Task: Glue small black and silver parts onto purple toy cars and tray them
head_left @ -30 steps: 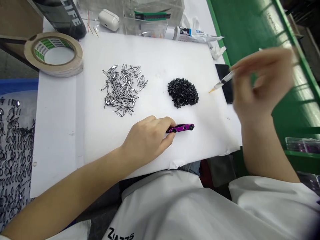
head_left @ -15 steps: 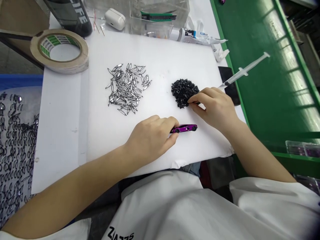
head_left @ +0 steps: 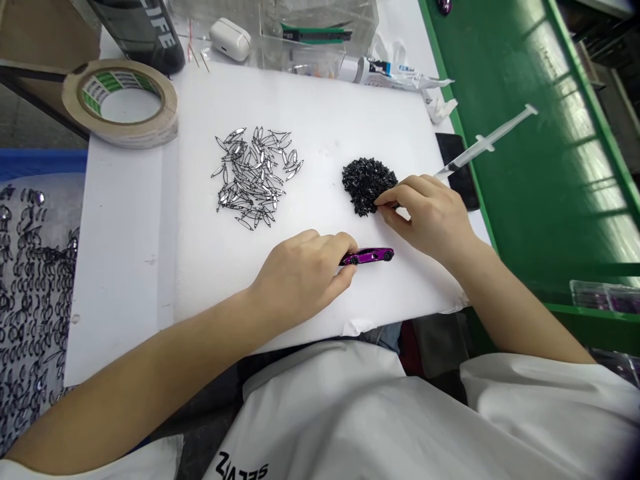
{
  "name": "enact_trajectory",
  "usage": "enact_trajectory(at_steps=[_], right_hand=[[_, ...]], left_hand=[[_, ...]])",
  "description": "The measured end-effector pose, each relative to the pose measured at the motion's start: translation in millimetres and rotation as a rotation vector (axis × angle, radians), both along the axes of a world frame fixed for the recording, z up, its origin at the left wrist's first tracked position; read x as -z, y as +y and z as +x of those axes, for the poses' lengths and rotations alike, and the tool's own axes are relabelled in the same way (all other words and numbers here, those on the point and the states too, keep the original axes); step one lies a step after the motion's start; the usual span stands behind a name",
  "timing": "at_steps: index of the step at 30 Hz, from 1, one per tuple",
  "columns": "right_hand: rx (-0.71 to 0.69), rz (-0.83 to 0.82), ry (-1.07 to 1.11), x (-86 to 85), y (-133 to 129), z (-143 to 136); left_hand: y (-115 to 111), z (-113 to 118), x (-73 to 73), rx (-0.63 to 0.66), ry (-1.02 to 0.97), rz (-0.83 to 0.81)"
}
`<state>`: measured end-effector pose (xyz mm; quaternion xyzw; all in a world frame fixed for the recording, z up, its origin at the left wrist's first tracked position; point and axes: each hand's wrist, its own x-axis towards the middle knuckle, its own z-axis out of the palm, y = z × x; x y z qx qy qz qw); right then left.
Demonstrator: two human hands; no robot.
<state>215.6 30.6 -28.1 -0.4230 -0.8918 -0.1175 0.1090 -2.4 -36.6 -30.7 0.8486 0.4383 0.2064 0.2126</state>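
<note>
A small purple toy car (head_left: 373,255) lies on its side view towards me, its left end pinched between the thumb and fingers of my left hand (head_left: 305,277). My right hand (head_left: 430,210) has thumb and fingertips together at the lower right edge of a pile of small black pieces (head_left: 367,183); anything between those fingertips is too small to make out. Left of that pile, thin clear parts with dark outlines (head_left: 253,177) are scattered on the white foam sheet (head_left: 200,267).
A tape roll (head_left: 167,123) and dark bottle (head_left: 145,33) stand at the upper left. Behind the sheet are a white earbud case (head_left: 230,39), clear boxes (head_left: 320,60) and a tube (head_left: 385,72). A syringe (head_left: 487,141) rests over a black phone (head_left: 464,183) at right.
</note>
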Motion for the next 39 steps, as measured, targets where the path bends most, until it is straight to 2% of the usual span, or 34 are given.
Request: enact_trajectory(at_steps=[4,10,20,23,27,29,33,39], right_hand=[[-0.028,-0.001,0.009,-1.1,-1.5,-2.9],[0.025,-0.032,0.002,1.3,2.9,-6.3],[0.099,-0.025,0.011,-16.6,-10.3,3.2],[0.134,-0.011,0.102,-14.5,-2.1,2.5],[0.283,-0.120,0.236,-12.7,14.6,-2.0],[0.301,-0.168,0.293,-13.0,18.0,-3.3],[0.292,-0.234,0.349,-15.9,10.3,-2.6],[0.311,-0.245,0.436,-17.1,3.9,-1.8]], left_hand=[[-0.2,-0.8,0.6,0.004,-0.006,0.002],[0.3,0.1,0.0,0.008,-0.003,0.013],[0.3,0.7,-0.1,-0.002,-0.006,-0.016],[0.3,0.3,-0.4,0.000,-0.007,-0.024],[0.5,0.0,-1.1,0.000,-0.005,-0.010],[0.6,0.1,-1.3,0.000,-0.006,-0.006],[0.8,0.5,-1.3,0.006,-0.004,-0.009],[0.5,-0.1,-0.4,0.003,-0.016,-0.001]])
